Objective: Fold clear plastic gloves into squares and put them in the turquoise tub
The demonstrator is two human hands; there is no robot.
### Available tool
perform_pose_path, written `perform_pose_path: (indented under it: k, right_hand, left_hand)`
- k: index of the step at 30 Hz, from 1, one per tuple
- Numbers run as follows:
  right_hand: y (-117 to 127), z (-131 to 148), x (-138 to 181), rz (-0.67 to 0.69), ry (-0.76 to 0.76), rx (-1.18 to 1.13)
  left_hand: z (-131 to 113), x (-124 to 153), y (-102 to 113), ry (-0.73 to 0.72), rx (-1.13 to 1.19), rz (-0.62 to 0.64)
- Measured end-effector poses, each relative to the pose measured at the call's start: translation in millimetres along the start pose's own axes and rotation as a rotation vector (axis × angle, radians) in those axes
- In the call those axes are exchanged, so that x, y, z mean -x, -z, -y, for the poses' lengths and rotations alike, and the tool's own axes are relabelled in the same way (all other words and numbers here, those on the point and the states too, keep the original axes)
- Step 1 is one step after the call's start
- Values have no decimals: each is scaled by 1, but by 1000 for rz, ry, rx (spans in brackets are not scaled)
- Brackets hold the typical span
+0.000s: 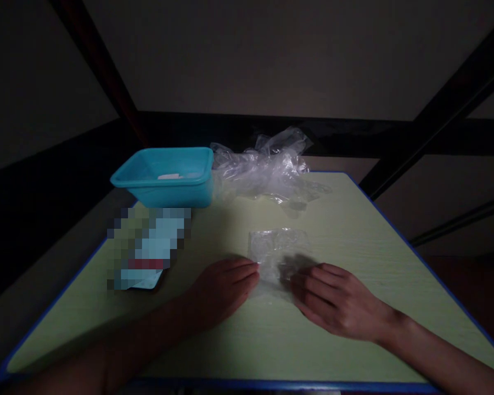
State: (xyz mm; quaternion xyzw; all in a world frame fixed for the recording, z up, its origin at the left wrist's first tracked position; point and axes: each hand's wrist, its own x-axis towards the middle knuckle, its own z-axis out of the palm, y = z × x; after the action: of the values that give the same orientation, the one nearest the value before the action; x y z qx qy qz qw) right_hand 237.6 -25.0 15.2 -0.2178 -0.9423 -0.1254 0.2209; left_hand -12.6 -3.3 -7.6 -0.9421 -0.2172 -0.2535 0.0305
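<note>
A clear plastic bag (274,249) lies flat on the tabletop (362,236) between the left hand (228,282), fingers together at its left edge, and the curled right hand (333,299) at its near-right corner, any pinch unclear.

Upper left of centre, a turquoise rectangular plastic basin (170,193); just below centre, a colourless, transparent flat plastic bag (276,247); beneath, a pale yellow-green, faintly streaked tabletop (354,236) edged blue.
</note>
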Motion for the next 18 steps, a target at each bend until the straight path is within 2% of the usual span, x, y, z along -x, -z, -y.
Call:
perform_pose_path:
  k: [6, 18]
  right_hand:
    - [6, -2, 17, -87, -116, -64]
    - [4, -6, 19, -54, -180, -117]
  left_hand:
    - [0, -1, -1, 18, 32, -28]
    - [0, -8, 6, 59, 128, -84]
